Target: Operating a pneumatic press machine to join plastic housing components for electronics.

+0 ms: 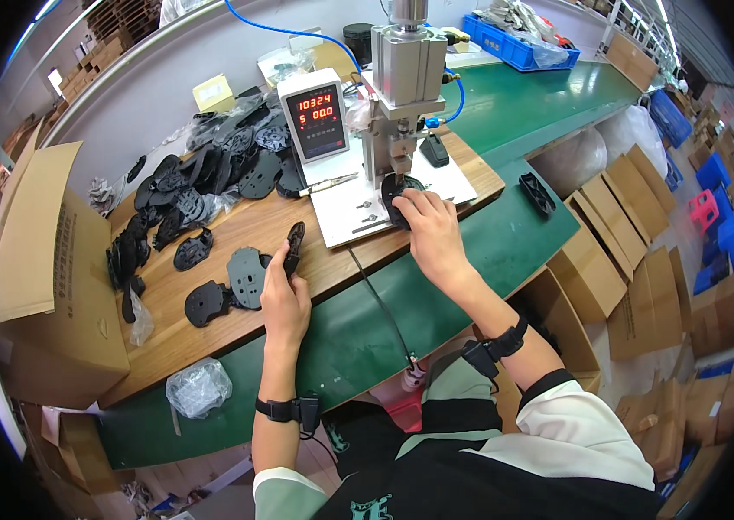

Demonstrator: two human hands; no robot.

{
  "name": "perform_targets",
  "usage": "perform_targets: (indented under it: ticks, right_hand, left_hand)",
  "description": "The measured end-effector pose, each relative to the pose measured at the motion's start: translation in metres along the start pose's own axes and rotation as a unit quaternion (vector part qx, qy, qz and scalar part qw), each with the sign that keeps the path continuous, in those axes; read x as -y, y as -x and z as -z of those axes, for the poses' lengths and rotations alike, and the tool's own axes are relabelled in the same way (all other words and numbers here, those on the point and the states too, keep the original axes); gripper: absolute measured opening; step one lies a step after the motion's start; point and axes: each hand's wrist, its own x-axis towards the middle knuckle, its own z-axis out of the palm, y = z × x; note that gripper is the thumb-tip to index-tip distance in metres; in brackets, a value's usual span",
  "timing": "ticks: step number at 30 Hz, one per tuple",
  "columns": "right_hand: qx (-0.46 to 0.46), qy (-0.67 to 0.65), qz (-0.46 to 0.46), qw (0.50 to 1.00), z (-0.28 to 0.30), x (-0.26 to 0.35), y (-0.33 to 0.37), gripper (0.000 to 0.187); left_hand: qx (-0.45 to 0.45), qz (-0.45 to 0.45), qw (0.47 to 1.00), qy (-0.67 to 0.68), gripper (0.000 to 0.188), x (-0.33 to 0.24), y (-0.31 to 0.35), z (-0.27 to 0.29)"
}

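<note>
My left hand is closed around a black moulded plastic part, held upright above the wooden board. A second black plastic part sits under the head of a bench press, on its white base plate. My right hand grips that part from the front, fingers bent over it and close below the press tip. Flat black plastic plates lie on the board just left of my left hand. The right hand partly hides the part under the press.
A heap of black plastic pieces covers the board's back left. A controller with a red display stands beside the press. A mouse-shaped black shell and an open black shell lie to the right. Cardboard boxes flank the bench; a clear bag lies in front.
</note>
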Motion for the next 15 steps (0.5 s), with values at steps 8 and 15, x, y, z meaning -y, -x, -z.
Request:
perform_targets:
  ticks: [8, 15]
  right_hand:
    - [0.025, -0.031, 0.013, 0.999, 0.015, -0.012, -0.012, 0.038]
    - [-0.100, -0.192, -0.048, 0.975, 0.089, -0.021, 0.037, 0.045]
  left_hand:
    - [-0.008, -0.131, 0.991, -0.034, 0.051, -0.051, -0.016, -0.007]
    - [0.073, -0.238, 0.961, -0.123, 0.052, -0.102, -0.029, -0.052]
